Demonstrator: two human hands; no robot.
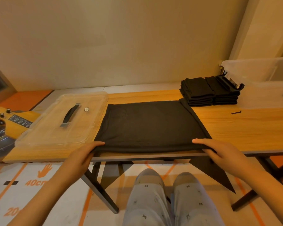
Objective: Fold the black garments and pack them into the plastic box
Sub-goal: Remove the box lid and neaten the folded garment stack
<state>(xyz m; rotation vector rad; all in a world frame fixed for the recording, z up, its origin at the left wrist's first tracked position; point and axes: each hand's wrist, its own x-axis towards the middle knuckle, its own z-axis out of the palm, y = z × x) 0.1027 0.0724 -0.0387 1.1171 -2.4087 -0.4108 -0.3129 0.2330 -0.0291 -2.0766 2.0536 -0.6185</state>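
Just short of the black garment (149, 126), on its near side, two knees in grey patterned trousers (167, 193) sit below the wooden surface (243, 128), above a floor mat (31, 181) printed with orange lines and hand marks. At the garment's near left corner the left hand (83, 154) pinches the cloth, thumb on top and fingers (88, 156) curled under the edge. At its near right corner the right hand (219, 152) pinches it the same way, one digit laid flat on top and the rest tucked below. Beneath that hand a pointed flap (209, 172) of the garment hangs off the front edge. The garment itself lies flat and smooth mid-surface, a broad dark rectangle running away from the hands. Just beside its left edge lies a clear lid (60, 121) with a black handle (71, 114), and left of the lid a yellow device with knobs (15, 119) juts out. To the garment's right a short black thread (236, 112) lies apart on bare wood. Just beyond its far right corner stand two stacks of folded black garments (209, 92), side by side and touching. Right of them, farther from the garment, is the clear plastic box (265, 82), and a black clasp (232, 85) at its end reaches over the right stack.
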